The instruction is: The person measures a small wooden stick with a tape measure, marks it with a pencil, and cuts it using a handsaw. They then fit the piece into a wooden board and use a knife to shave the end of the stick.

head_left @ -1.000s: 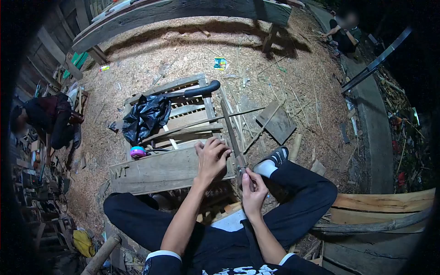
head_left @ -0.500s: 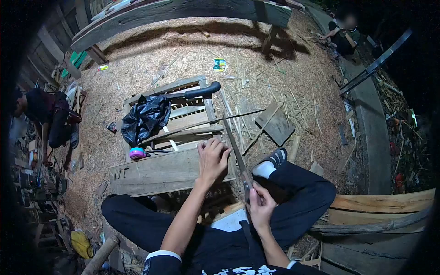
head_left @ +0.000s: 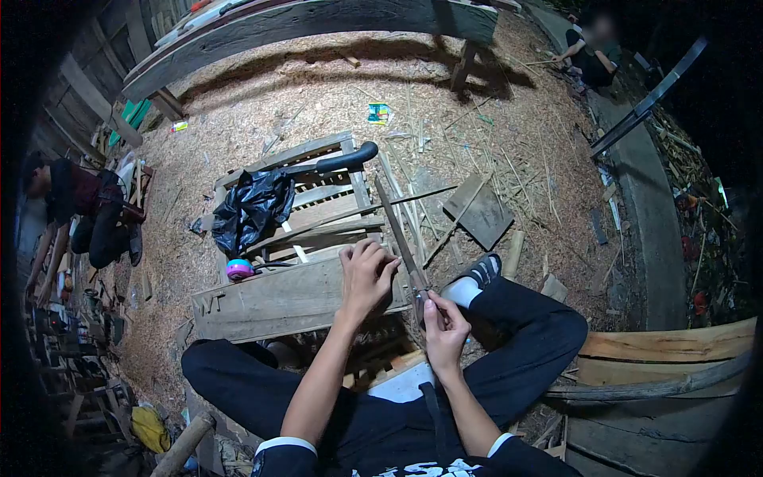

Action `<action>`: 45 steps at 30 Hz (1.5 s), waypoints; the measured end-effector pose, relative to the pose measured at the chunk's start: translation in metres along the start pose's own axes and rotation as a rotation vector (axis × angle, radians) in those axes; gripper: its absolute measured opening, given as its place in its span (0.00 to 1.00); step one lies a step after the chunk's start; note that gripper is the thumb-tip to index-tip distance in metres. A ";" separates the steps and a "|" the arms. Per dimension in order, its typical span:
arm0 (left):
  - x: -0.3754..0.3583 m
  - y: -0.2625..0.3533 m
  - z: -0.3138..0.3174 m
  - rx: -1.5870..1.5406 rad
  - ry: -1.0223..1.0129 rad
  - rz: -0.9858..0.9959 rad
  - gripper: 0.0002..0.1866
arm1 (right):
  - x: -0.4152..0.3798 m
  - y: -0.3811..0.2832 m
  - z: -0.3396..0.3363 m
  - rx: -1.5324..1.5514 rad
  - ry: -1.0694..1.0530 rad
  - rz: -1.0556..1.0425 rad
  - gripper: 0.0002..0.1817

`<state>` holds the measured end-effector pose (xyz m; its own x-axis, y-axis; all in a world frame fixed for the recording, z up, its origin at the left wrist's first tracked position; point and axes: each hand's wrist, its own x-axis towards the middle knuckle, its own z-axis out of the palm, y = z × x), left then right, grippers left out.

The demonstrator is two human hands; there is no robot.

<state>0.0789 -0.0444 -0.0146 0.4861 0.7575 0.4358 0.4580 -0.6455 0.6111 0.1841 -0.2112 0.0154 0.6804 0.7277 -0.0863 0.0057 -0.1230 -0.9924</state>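
While right hand [head_left: 442, 327] fingers stay out of it beyond clamping the near end, strip [head_left: 397, 232] running long-axis up-left and away over the plank [head_left: 278, 298], tip well apart from it; left hand [head_left: 366, 274] curled shut beside mid-strip, nearer, contact unclear.

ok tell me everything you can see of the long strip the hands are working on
The strip is long, thin and flat, wood or bamboo by its look, grey-brown. It runs slanted from the right hand, which grips its near end, up and away over the wooden pallet. The left hand presses on the plank just beside its middle. Its far end hangs free.
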 end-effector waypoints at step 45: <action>-0.009 0.002 0.004 0.009 0.038 -0.001 0.08 | -0.022 0.003 -0.007 0.019 0.005 -0.029 0.15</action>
<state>0.0786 -0.0528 -0.0195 0.4565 0.7615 0.4601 0.4658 -0.6452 0.6056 0.1743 -0.2321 0.0149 0.6837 0.7276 -0.0566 0.0122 -0.0890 -0.9960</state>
